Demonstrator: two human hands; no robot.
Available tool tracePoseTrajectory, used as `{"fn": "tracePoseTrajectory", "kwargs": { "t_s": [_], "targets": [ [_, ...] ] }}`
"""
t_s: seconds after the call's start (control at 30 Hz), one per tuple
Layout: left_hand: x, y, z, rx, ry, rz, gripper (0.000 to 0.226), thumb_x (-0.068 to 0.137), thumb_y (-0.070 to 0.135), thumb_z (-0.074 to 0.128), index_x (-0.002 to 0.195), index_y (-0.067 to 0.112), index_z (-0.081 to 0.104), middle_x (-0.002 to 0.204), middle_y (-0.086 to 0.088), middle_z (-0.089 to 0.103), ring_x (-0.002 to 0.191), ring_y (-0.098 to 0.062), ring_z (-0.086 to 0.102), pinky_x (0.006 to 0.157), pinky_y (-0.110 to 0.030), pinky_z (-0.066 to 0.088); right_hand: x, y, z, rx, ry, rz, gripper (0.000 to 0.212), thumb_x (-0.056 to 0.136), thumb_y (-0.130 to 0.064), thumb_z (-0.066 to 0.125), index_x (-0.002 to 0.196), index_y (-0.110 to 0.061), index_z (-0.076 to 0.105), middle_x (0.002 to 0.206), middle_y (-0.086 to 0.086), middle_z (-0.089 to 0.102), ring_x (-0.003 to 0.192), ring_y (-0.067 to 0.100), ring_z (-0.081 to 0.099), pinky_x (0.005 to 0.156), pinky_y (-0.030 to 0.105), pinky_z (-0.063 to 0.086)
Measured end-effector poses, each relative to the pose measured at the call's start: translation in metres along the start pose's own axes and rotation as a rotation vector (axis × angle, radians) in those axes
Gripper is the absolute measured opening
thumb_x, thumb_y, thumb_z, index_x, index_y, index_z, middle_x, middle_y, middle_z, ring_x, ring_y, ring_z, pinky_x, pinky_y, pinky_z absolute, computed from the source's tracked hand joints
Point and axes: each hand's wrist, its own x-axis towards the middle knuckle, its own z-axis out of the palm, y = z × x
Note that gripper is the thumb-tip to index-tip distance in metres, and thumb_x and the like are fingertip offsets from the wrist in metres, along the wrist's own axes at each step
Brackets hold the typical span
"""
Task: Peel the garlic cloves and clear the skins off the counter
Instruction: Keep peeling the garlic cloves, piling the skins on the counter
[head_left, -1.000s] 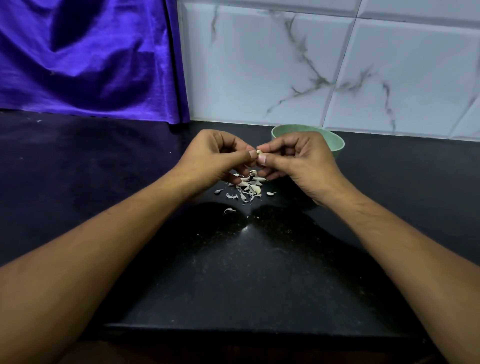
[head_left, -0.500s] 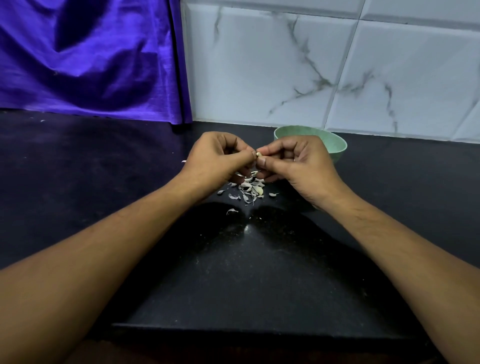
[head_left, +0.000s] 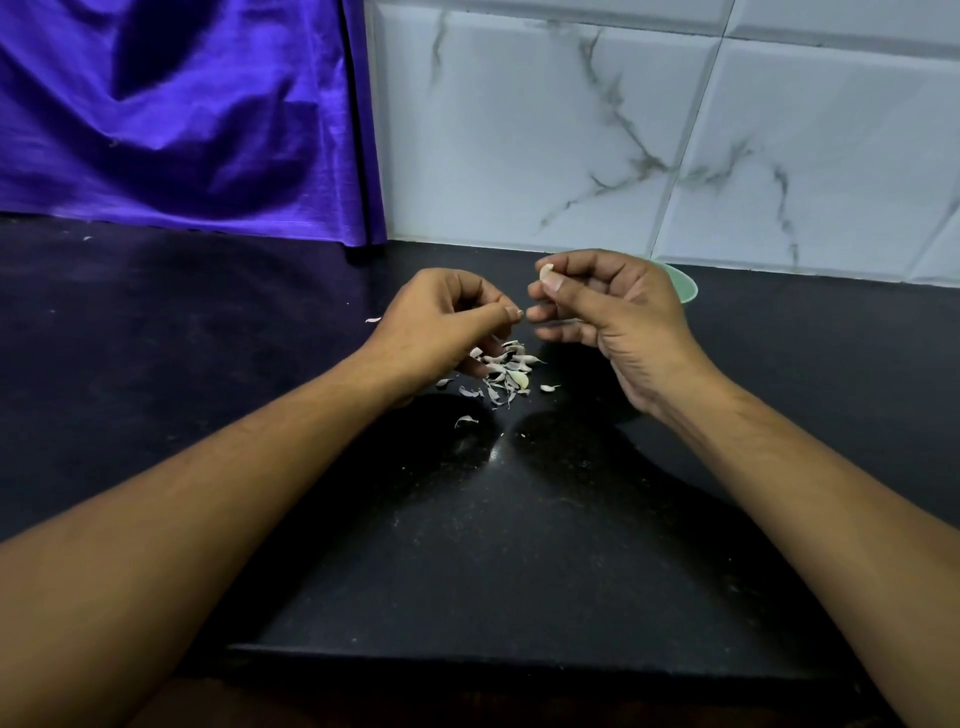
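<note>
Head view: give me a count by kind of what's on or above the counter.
hands: 2, left hand and right hand
garlic clove: 1, pinched by the right hand
green bowl: 1
garlic skin pile: 1, scraps too many to count
Total: 5

I see dim, cool light from above. The forearms (head_left: 208, 519) throw soft shadows toward the near edge of the black counter (head_left: 156, 364), one small glint at its middle. Wall tiles (head_left: 519, 156) bend at the frame's edges.
</note>
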Motion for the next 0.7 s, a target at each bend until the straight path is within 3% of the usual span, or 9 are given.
{"fn": "tracePoseTrajectory", "kwargs": {
  "t_s": [0.17,0.3,0.43,0.6,0.7],
  "targets": [
    [-0.0002,0.0009,-0.0024,0.011,-0.016,0.023,0.015,0.098,0.012,0.061,0.091,0.007,0.074,0.081,-0.007,0.071,0.073,-0.018,0.068,0.067,-0.043,0.059,-0.0004,0.0041,0.0013,-0.083,-0.028,0.006,0.017,0.098,-0.008,0.066,0.114,-0.005,0.072,0.090,0.008,0.076,0.076,0.018,0.072,0.067,0.029,0.063],
    [0.0001,0.0005,-0.0048,0.043,-0.016,0.063,0.009,0.093,0.018,0.075,0.089,0.011,0.074,0.078,-0.007,0.071,0.072,-0.018,0.070,0.065,-0.042,0.061,-0.0005,0.0052,0.0009,-0.115,-0.055,0.011,0.016,0.099,-0.007,0.065,0.112,-0.008,0.073,0.092,0.012,0.075,0.076,0.020,0.071,0.070,0.033,0.064],
    [-0.0008,0.0014,-0.0056,0.047,0.002,0.086,0.020,0.085,0.021,0.084,0.083,0.011,0.067,0.076,-0.013,0.067,0.072,-0.020,0.068,0.057,-0.031,0.058,-0.0013,0.0050,0.0015,-0.147,-0.086,-0.002,0.011,0.096,-0.004,0.068,0.104,-0.009,0.074,0.087,0.013,0.076,0.076,0.023,0.072,0.074,0.042,0.063],
    [0.0011,0.0009,-0.0072,0.031,0.015,0.082,0.026,0.090,0.027,0.080,0.079,0.009,0.065,0.075,-0.012,0.066,0.073,-0.023,0.070,0.059,-0.032,0.057,-0.0008,0.0050,0.0001,-0.177,-0.098,-0.013,0.011,0.093,-0.002,0.071,0.104,-0.005,0.072,0.093,0.016,0.076,0.078,0.025,0.074,0.077,0.047,0.063],
    [0.0019,-0.0004,-0.0075,0.038,-0.006,0.086,0.016,0.093,0.023,0.077,0.087,0.009,0.072,0.080,-0.008,0.070,0.073,-0.020,0.070,0.064,-0.036,0.059,-0.0006,0.0048,0.0000,-0.187,-0.084,-0.022,0.011,0.093,-0.002,0.072,0.103,-0.005,0.072,0.093,0.020,0.075,0.077,0.026,0.074,0.078,0.049,0.063]
  ]
}}
